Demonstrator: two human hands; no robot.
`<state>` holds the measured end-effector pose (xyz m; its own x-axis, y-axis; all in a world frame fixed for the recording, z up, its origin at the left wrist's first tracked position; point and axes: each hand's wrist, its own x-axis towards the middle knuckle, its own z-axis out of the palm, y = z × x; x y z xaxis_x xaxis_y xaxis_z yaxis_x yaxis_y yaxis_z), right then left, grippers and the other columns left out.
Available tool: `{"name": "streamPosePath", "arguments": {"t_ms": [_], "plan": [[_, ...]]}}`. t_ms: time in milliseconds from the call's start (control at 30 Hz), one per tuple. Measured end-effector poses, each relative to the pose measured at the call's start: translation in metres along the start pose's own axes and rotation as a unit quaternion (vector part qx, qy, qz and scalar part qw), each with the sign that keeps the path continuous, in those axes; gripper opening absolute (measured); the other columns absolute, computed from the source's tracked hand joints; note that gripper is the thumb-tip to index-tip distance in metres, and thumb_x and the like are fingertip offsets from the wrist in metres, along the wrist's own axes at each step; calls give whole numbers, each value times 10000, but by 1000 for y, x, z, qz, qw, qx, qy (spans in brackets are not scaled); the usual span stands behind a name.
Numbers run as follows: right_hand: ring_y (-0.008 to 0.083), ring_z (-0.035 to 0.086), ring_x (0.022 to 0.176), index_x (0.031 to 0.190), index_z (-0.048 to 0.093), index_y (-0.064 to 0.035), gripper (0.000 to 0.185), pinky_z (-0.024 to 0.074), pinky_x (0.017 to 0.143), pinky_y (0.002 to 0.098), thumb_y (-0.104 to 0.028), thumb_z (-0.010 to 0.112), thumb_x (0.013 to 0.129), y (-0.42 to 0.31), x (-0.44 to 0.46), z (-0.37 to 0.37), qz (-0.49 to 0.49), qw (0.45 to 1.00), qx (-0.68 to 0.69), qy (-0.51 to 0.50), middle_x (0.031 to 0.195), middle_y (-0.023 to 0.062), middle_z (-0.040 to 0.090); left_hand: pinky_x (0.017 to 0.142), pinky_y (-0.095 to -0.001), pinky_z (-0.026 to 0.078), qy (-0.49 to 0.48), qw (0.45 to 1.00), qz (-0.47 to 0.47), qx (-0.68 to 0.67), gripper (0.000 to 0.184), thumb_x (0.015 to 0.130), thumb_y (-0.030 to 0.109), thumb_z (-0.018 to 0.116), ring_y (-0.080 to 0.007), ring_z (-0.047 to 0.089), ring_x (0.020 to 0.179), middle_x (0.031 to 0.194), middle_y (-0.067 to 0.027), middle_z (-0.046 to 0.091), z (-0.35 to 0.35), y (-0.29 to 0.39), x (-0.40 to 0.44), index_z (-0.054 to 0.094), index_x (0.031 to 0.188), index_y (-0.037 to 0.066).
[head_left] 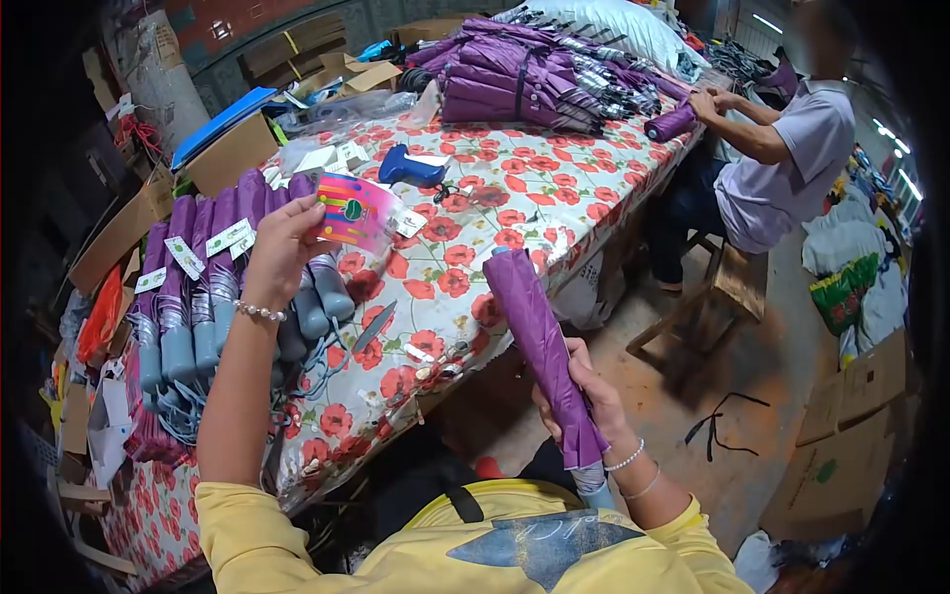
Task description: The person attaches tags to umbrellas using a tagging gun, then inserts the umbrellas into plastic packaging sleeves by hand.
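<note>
Between the fingers of my left hand (288, 238) is a pink printed card in clear plastic (354, 210), held above the flowered table. My right hand (586, 394) is wrapped round a folded purple umbrella (539, 342), which slants in front of me beyond the table's edge. Beside my left forearm lies a row of folded purple umbrellas (226, 210) with grey-blue handles and white tags. A blue tagging gun (414, 166) rests on the tablecloth behind the card. Near the row's handles is a small pointed blade (375, 328).
A bundle of purple umbrellas (495, 84) lies at the table's far end. At the right a co-worker (782, 158) sits on a wooden stool (727, 282), hands on a purple umbrella. Cardboard boxes (233, 153) stand at the back left, others (841, 436) at the lower right.
</note>
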<state>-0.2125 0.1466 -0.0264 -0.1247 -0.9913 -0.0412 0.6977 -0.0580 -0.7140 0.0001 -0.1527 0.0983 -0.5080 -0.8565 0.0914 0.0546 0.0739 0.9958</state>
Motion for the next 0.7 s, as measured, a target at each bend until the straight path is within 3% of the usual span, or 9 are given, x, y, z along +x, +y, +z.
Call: {"name": "streamPosePath", "arguments": {"t_ms": [267,300,367,400,433,467,567,700], "plan": [[202,489,380,1169,302,-135,370,427,346,261,-325,483,909,-2,1,5,-26,999,-40,26,721,174,517,733,-279,538,35,999,18,5,228,901,153,560,-124,651,795,927,-61,668,-3,-1,-2,612,1047,-15],[197,489,380,1173,302,-128,381,427,347,258,-325,490,906,-2,1,6,-32,998,-48,28,730,173,520,725,-272,529,24,994,77,78,211,894,145,568,-126,647,784,920,-59,668,-1,-6,-3,624,1023,-14],[189,488,382,1180,302,-115,403,427,349,253,-326,503,901,-3,1,6,-42,997,-63,35,747,171,526,710,-257,511,-2,957,191,220,180,879,129,585,-130,638,763,905,-55,669,11,-21,-13,648,975,-10],[184,490,385,1184,303,-111,411,427,352,248,-322,508,898,-4,1,6,-42,995,-83,37,762,167,530,685,-273,482,-3,926,213,311,121,842,98,602,-172,621,739,854,-74,663,41,-8,-43,673,902,21],[179,492,389,1188,303,-106,418,428,355,243,-319,512,896,-5,1,5,-40,993,-102,39,776,164,534,672,-328,468,-45,840,310,444,94,792,70,611,-245,601,717,784,-108,629,52,-14,-57,677,858,55],[174,493,393,1192,303,-101,425,429,358,239,-316,516,893,-5,-1,4,-37,991,-121,39,790,160,537,677,-347,473,-95,801,375,456,114,751,43,653,-270,600,720,754,-119,610,62,-27,-69,649,865,35],[157,501,409,1205,301,-95,437,434,371,226,-307,516,890,-6,-4,1,-35,983,-174,46,805,146,543,672,-398,457,-219,793,276,497,123,774,120,656,-312,567,737,764,-137,587,82,-47,-98,625,842,23],[147,512,434,1218,300,-98,462,439,377,223,-316,529,882,-5,-9,-4,-21,982,-180,54,778,135,544,667,-399,459,-218,790,272,504,128,789,127,645,-316,567,723,746,-143,577,83,-41,-103,618,838,12]]}}
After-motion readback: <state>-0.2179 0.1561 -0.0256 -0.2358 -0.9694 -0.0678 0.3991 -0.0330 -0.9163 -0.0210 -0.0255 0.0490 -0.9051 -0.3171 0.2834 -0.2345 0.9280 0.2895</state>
